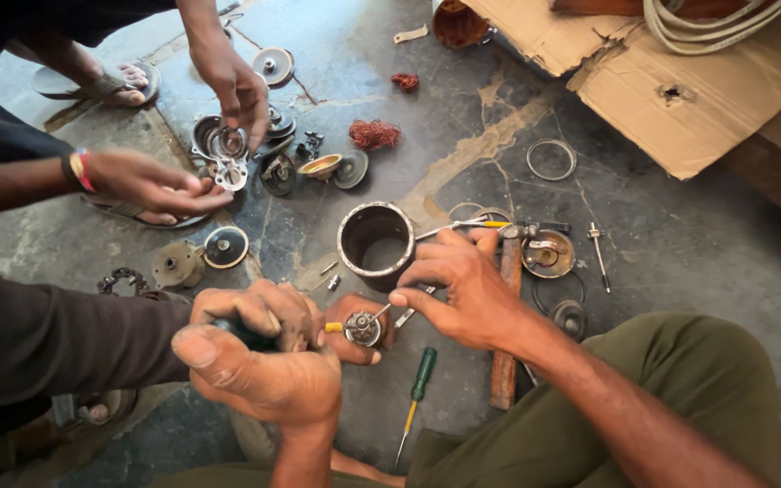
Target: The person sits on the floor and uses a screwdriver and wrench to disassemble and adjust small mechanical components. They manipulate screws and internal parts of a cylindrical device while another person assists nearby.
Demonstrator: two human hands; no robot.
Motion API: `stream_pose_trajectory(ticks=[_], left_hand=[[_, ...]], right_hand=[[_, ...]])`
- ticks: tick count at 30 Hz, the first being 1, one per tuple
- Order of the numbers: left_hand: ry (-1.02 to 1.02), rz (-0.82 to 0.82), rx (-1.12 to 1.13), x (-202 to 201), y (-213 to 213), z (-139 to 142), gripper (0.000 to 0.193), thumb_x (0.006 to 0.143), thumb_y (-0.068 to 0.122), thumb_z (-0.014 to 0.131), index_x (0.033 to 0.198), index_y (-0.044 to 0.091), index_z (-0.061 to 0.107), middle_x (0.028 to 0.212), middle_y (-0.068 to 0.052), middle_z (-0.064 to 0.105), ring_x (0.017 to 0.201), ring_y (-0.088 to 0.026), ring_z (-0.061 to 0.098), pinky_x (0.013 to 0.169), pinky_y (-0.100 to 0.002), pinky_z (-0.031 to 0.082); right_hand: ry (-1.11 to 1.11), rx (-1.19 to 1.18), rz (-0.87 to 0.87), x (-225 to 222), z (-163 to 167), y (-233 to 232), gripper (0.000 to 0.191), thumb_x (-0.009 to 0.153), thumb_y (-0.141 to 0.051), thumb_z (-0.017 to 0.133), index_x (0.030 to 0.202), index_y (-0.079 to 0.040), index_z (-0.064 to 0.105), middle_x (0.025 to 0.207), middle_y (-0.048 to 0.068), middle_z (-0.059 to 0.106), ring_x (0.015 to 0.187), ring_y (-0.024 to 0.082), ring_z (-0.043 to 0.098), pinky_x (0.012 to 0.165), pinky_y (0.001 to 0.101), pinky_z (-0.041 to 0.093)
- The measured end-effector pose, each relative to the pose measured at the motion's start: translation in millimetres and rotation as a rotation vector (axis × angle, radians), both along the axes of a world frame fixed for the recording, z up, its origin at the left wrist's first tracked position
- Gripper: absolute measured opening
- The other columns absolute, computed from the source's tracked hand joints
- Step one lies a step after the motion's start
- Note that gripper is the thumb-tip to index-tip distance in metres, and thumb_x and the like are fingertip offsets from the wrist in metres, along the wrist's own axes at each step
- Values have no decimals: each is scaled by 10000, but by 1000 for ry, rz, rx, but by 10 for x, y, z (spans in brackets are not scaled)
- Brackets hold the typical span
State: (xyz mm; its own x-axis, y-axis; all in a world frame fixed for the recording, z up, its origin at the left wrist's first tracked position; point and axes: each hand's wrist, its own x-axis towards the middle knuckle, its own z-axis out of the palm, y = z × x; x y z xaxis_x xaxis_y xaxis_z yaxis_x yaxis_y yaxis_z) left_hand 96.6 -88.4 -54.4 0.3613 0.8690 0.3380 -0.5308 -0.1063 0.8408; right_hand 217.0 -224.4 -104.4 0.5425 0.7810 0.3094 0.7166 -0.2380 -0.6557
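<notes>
Clamped: left hand [268,375] round green-handled screwdriver [255,334], tip at small metal part [363,328] over the floor [680,244]; right hand [463,285] pinches thin pin w/ fingertips. Step: prob. fastening/loosening; next needs steady alignment.

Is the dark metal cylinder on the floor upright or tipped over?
Upright: the metal cylinder stands on end on the floor, its round open mouth facing up and its hollow inside visible, apparently empty.

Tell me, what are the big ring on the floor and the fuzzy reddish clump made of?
The big ring looks like metal: grey, dull, with a thin bright rim. The reddish clump looks like tangled copper wire, judging by its orange-red colour and fine strands, though that is hard to be sure of.
</notes>
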Motion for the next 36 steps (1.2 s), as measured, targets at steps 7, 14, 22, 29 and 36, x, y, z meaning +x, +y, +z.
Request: stream_pose_trajectory(ticks=[7,14,22,29,36], left_hand=[[-4,17,22,13,6,-25,676,1043,705,458,896,56,339,542,-57,307,429,-129,256,446,-302,253],[-22,2,-2,30,20,-7,643,1034,688,455,897,69,345,594,-44,313,463,-136,270,425,-289,281],[44,-41,227,38,-58,-5,552,1143,537,518,955,21,456,742,-64,477,589,-105,460,532,-236,399],[6,-10,180,-105,-115,-28,527,1124,492,628,1087,-14,485,800,-92,539,713,-156,554,751,-318,547],[-21,70,309,-148,-303,4,527,1129,474,646,1153,-18,457,1008,-212,653,902,-246,703,901,-425,626]], right_hand=[[76,7,-49,-19,-103,-24,203,858,-343,764,808,-147,767,761,-8,634,846,182,568,851,421,259],[154,-11,-95,-30,-158,-31,207,853,-358,763,818,-155,781,719,-14,614,814,168,567,835,407,265],[-50,3,-52,8,13,41,185,830,-325,782,847,-140,784,882,3,728,894,217,596,857,447,285],[-27,-71,-84,-30,120,46,206,838,-336,774,856,-132,796,863,13,729,889,223,600,852,465,282],[-23,-51,-110,-93,120,39,192,830,-331,766,843,-142,796,865,7,728,924,228,605,848,470,279]])
